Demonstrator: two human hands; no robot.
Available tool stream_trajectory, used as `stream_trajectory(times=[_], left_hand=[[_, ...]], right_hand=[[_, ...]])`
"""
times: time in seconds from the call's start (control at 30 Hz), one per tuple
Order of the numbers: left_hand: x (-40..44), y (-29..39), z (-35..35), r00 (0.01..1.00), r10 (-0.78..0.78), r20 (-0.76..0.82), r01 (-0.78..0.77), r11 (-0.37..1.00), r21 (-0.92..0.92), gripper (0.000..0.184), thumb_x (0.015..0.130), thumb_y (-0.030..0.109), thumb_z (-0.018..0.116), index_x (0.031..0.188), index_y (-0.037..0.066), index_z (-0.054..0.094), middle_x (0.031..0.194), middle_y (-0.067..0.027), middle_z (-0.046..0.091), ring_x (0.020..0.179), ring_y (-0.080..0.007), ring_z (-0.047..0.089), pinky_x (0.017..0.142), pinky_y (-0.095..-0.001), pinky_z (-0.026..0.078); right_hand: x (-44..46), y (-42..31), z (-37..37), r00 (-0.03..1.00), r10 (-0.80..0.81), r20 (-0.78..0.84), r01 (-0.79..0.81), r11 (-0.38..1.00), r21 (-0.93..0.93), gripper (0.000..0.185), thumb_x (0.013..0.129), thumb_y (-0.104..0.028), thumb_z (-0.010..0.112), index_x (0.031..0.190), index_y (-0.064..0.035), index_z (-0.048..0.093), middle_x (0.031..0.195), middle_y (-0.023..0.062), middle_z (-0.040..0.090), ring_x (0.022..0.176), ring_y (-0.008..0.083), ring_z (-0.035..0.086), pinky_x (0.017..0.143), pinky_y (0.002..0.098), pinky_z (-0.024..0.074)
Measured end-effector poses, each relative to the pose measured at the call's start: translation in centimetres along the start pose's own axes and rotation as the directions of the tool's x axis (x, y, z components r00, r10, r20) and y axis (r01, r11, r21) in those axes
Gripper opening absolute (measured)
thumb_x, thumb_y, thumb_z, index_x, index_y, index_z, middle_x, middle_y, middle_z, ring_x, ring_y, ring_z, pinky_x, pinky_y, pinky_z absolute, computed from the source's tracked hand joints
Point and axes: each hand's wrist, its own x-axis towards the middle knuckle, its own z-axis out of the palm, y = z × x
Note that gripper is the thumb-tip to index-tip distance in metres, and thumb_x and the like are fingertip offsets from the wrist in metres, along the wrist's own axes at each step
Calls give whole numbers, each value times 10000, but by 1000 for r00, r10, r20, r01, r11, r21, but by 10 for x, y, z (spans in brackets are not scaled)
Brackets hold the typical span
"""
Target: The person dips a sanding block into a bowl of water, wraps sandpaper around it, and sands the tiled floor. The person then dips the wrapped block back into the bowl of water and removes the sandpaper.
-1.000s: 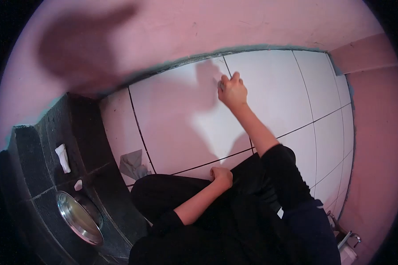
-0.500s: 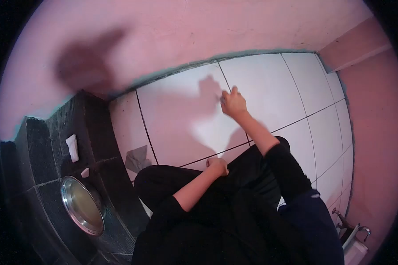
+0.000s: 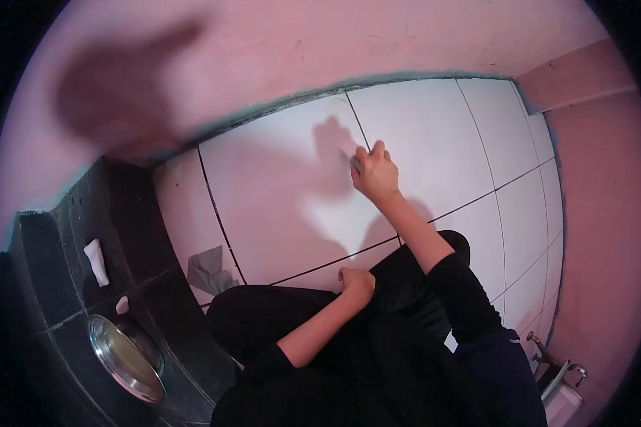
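Two bare hands in view, with black sleeves [image 3: 466,288] pushed up the forearms. Grasps a small flat grey piece [image 3: 355,164] in the right hand [image 3: 376,173], just above the middle of the frame, with knuckles uppermost and a thin edge showing past the fingers on the left; holds that piece over white floor tiles [image 3: 434,135], near a dark grout line, but cannot tell contact from a slight gap. Holds the left hand [image 3: 358,286] below the centre of the frame, against or just over black trousers [image 3: 256,313], curled into a loose fist; cannot tell whether around anything. At lower left, on a black-tiled ledge [image 3: 157,242], a shiny metal bowl [image 3: 141,389] of cloudy liquid, with a small pale chunk [image 3: 122,305] just above and a white wad [image 3: 97,263] higher up. Between ledge and trousers, a creased grey cloth [image 3: 206,268] on the floor. At lower right, a metal tap [image 3: 578,371] near the pink wall [image 3: 598,192]. Across the upper left, a broad dark shadow [image 3: 114,92].
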Motion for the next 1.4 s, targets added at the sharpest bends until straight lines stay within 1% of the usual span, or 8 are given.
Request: stream_trajectory(times=[0.1,0.33,0.57,0.8,0.9,1.1,1.2,1.4], left_hand=[[7,3,6,996,21,85,-26,998,54,211,843,150,538,982,108,691,1007,-68,674,885,-258,643,722,-474,401],[10,-16,3,997,11,74,-1,991,-137,489,917,482,402,944,95,701,993,-89,676,952,-271,636,713,-446,479],[12,-28,11,1000,-6,-6,6,996,-90,565,909,567,380,1051,106,673,1088,-76,651,995,-264,628,736,-441,501],[2,-21,8,987,-21,-156,11,998,-66,528,897,544,420,989,99,688,1024,-94,666,970,-285,632,767,-440,494],[0,-16,5,999,-8,-47,7,1000,-30,424,909,443,466,1080,108,661,1109,-73,646,970,-267,634,775,-458,462],[3,-6,6,999,1,-49,0,1000,24,210,841,194,539,942,108,702,925,-63,694,767,-255,665,687,-474,414],[19,4,18,998,-48,36,45,995,84,245,815,242,571,1000,144,697,1040,-54,672,925,-263,644,729,-493,431],[22,-7,15,991,50,126,-53,998,19,287,826,289,554,1023,131,691,1073,-67,662,978,-268,631,709,-491,473]], right_hand=[[51,-4,15,1000,18,-26,-18,1000,-3,207,701,-143,648,891,-110,572,930,174,464,749,338,582,524,410,538],[136,-12,30,999,36,-8,-36,999,-17,265,704,-210,678,950,-141,607,994,184,486,791,351,605,624,415,546],[86,-11,11,996,9,85,-7,1000,-19,247,718,-197,660,948,-125,606,1000,196,490,809,365,613,646,433,546],[-90,11,-19,996,-85,41,83,996,45,247,674,-152,698,885,-106,579,908,169,470,759,338,587,575,407,534],[-108,4,-24,998,-42,52,39,997,62,236,676,-155,701,871,-105,580,901,161,470,749,328,583,564,398,530],[-40,-3,-5,1000,26,4,-26,1000,10,199,693,-165,687,857,-115,588,886,154,466,732,320,583,529,397,522],[12,-6,9,997,24,-68,-24,1000,3,156,713,-153,647,847,-111,578,879,173,465,707,331,578,493,406,523],[111,-12,28,996,74,-47,-74,997,-5,177,761,-194,610,920,-116,607,952,190,484,778,360,598,577,425,543]])
